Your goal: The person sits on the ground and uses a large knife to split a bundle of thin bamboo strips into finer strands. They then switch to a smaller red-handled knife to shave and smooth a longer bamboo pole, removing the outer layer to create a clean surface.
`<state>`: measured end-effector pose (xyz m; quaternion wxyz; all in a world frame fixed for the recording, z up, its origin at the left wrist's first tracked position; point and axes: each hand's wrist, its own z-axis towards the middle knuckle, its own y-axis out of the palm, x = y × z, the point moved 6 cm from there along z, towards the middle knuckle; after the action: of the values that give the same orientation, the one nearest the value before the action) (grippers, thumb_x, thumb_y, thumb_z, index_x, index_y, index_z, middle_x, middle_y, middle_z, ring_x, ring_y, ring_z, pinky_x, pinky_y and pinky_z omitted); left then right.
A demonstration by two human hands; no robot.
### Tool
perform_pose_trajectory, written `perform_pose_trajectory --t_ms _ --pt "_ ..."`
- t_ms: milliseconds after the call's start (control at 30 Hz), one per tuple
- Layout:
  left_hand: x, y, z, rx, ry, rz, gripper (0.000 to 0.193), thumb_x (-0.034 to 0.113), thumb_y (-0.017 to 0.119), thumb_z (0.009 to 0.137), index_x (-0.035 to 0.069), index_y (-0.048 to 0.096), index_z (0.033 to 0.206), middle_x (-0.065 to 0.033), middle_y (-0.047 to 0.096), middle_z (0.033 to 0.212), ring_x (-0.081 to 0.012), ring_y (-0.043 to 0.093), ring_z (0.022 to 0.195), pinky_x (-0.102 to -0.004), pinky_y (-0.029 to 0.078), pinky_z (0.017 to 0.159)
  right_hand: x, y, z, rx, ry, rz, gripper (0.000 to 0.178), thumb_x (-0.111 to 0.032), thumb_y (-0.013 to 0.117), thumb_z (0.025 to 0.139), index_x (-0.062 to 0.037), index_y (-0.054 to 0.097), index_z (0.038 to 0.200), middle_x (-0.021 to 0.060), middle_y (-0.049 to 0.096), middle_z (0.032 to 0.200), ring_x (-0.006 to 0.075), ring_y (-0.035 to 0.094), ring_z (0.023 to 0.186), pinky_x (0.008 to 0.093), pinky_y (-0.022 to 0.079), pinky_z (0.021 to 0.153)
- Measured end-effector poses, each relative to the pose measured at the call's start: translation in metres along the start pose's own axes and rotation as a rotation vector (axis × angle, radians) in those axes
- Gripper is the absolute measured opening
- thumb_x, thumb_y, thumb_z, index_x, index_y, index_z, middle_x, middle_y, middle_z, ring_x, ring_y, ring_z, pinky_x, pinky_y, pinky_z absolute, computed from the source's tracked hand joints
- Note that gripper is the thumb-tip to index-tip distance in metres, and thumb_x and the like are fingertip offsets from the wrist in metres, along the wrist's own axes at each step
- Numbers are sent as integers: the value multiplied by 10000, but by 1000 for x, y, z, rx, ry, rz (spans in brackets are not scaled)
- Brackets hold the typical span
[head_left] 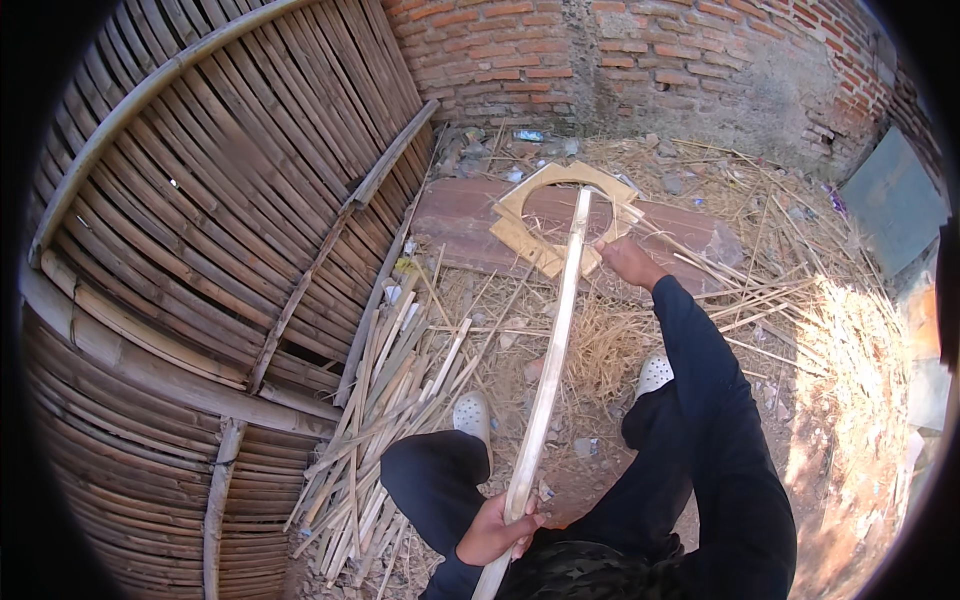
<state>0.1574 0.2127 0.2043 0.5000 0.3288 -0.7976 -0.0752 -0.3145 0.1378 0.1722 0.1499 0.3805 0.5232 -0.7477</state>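
A long, pale split-bamboo strip (556, 365) runs from my lap away from me, its far end lying over a wooden frame with a big round hole (515, 235). My left hand (500, 530) is wrapped round the strip's near part. My right hand (630, 262) reaches forward to the near right edge of the frame, close beside the strip. Its fingers are curled, and what lies in them is hidden. The frame rests on a reddish-brown board (450, 225) on the ground.
Many split bamboo strips (385, 400) lie piled left of my feet, with more strips (740, 290) at the right. Shavings (605, 350) cover the ground between my light clogs. A bamboo slat wall (230, 190) stands at the left, a brick wall (500, 60) at the back.
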Motion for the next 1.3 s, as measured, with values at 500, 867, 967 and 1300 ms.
perform_pose_trajectory --t_ms 500,867,967,1300 --pt "16 4 -8 2 15 -4 220 -57 573 869 90 414 829 2 452 542 -85 445 391 -219 350 390 -95 -2 -39 405 -221 -362 566 -588 523 860 -62 577 658 149 555 567 359 581 572 439 426 527" --pt "17 9 -7 -32 24 -1 218 -56 574 868 85 410 841 -1 455 547 -86 441 384 -216 348 386 -96 -14 -45 441 -438 -201 600 -639 523 835 -70 536 644 126 510 529 351 551 524 426 407 489" --pt "16 9 -8 -37 25 -13 216 -56 573 867 82 408 849 -4 461 557 -86 445 386 -213 352 385 -111 -5 -45 354 -479 -264 617 -658 511 833 -78 543 624 122 511 527 343 548 513 429 401 480" --pt "18 16 -8 -51 41 101 200 -66 553 864 74 409 867 -9 473 575 -79 449 396 -216 359 393 -87 -31 -25 593 -301 -439 613 -672 524 812 -93 650 655 110 560 528 331 574 523 428 424 486"
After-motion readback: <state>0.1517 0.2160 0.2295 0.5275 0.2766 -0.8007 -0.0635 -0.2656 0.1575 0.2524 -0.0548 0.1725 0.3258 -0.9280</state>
